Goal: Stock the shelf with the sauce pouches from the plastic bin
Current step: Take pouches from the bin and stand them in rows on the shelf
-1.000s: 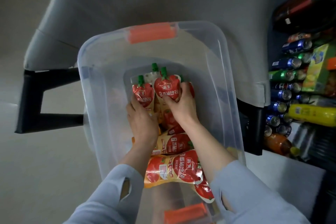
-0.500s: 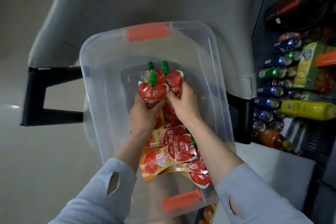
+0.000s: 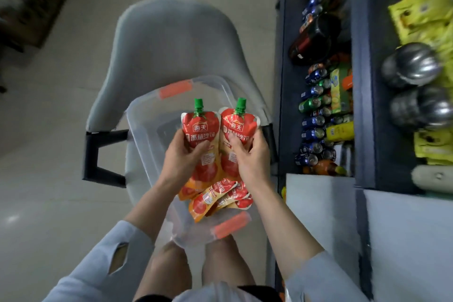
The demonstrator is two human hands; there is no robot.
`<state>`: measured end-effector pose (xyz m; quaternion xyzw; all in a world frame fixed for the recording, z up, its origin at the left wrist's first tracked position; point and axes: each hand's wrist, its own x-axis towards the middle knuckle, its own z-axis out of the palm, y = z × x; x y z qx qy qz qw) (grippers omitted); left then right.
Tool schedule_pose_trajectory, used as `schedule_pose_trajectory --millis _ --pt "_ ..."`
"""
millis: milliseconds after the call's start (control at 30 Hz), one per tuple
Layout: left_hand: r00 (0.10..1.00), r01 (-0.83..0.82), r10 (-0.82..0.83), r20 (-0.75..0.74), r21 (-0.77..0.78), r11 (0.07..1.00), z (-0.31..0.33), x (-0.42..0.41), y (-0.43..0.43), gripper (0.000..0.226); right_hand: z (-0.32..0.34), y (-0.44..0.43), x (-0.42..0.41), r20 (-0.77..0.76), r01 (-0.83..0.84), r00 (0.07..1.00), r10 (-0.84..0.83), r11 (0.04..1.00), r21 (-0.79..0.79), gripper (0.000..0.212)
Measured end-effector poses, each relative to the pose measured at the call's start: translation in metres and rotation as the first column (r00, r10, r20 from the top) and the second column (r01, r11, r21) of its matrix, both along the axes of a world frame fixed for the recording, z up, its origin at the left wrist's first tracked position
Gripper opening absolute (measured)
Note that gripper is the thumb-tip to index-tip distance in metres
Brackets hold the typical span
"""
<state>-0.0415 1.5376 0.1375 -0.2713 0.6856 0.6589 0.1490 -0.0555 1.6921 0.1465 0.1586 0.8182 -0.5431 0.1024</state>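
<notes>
Gripping one upright sauce pouch each, left hand, right hand, raised above plastic bin

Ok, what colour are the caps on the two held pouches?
Green caps, seen best in the head view.

Floor: pale grey and glossy; I see one soft light glint near my left edge.
Chair: grey shell seat on black legs, centre of my view.
Shelf: dark blue unit along the right, holding drink cans, yellow packs and metal pots.
Upper left: dark blurred mass; I cannot identify it.
</notes>
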Motion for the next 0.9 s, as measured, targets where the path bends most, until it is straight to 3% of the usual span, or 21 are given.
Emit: schedule_pose_trajectory --millis 200,400,600,900 --pt "0.987 0.15 -0.144 -0.073 0.081 0.985 0.079 0.019 0.027 0.032 0.085 0.042 0.059 -0.042 0.238 0.97 -0.238 0.971 -0.017 0.041" --pt "0.91 0.406 -0.385 -0.155 0.13 0.905 0.135 0.036 0.079 0.035 0.152 0.091 0.133 -0.117 0.478 0.871 -0.477 0.878 -0.023 0.05" --pt "0.683 0.706 -0.651 -0.332 0.067 0.705 0.189 0.067 0.154 0.025 0.207 0.137 0.206 -0.241 0.705 0.686 -0.686 0.709 -0.009 0.04" --pt "0.371 0.902 -0.778 -0.507 -0.004 0.433 0.256 0.134 0.272 0.028 0.276 0.209 0.31 -0.382 0.876 0.416 -0.825 0.476 -0.075 0.023"
